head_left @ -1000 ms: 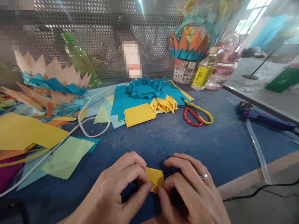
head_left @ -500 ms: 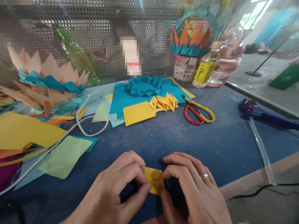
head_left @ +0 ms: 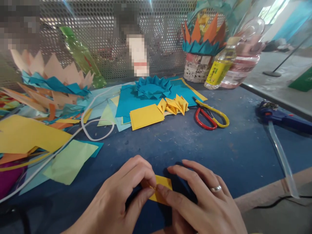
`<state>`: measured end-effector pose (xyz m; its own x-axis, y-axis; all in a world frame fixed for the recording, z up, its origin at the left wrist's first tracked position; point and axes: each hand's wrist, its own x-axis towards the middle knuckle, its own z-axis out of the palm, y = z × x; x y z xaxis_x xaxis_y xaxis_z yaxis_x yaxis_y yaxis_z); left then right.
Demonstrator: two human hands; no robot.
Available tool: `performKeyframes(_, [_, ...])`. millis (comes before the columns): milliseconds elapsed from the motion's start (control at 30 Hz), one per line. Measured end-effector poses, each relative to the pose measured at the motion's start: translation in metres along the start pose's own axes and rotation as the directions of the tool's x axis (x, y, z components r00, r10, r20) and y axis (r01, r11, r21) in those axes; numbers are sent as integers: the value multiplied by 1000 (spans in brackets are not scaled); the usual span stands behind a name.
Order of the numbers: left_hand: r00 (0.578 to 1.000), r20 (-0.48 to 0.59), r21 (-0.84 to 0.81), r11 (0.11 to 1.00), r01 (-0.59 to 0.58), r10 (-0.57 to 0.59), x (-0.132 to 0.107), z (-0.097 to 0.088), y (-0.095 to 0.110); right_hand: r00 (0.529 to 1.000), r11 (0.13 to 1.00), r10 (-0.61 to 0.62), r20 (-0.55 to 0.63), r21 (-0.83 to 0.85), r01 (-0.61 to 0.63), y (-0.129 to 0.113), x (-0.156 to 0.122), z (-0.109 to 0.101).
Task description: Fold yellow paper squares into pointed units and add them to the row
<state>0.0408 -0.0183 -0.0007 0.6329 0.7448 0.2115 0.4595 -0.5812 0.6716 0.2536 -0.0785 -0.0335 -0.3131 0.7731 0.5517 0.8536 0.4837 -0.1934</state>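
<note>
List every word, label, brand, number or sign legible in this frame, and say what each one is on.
No text can be read.
Yellow label on the clear bottle: dark characters, too blurred to read.
Patterned paper round the container under the orange and teal paper crown: marks too small to read.
Green bottle: a red mark only, no letters legible.
Scissors, glue gun and the small yellow paper in both hands: no print visible.

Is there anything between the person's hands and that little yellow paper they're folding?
Nothing visible. The left hand and the right hand both touch the small yellow paper directly, fingertips pinching it from either side on the blue table. The scissors lie well beyond.
</note>
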Motion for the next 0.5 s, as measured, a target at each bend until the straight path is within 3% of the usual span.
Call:
performKeyframes(167, [997,-53,90,995,-50,55,-1,0,0,1000,1000,-26,3,14,26,0,2,-2])
performKeyframes(233, [977,-112,209,965,-157,183,-1,0,0,1000,1000,12,6,18,-13,-3,3,-2])
performKeyframes(267, [951,-132,292,928,-232,279,-2,1,0,999,999,42,10,19,-43,-5,3,-2])
performKeyframes(333, [857,-138,483,789,-379,496,-9,4,-3,995,995,99,17,15,-99,-8,3,-2])
performKeyframes(367, [829,-115,560,725,-401,548,-14,6,-5,994,994,109,23,12,-109,-9,2,-2])
performKeyframes(500, [828,-26,686,612,-394,561,-35,13,-13,999,999,35,31,-9,-34,-8,2,-2])
